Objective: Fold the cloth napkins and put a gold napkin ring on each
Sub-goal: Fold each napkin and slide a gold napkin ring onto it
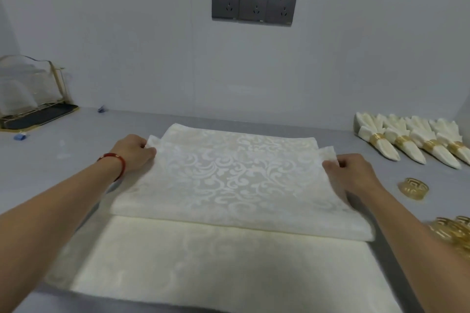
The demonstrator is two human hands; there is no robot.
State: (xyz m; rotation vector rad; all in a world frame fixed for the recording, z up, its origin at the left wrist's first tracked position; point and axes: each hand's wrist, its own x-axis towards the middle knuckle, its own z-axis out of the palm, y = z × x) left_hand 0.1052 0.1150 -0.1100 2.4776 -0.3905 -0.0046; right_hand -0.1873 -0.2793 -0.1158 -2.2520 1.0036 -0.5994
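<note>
Both hands were on the white damask napkin (216,180) at the desk's (50,160) near-middle: the left hand (136,151) pinched its left edge, the right hand (352,171) pinched its right edge. Four ringed napkins (412,142) lay by the right edge, and a loose gold ring (413,189) sat near the right hand.

Both forearms bare, no sleeves visible. Left wrist: thin red bracelet (115,163) with small gold-coloured accents. Right wrist unadorned.
</note>
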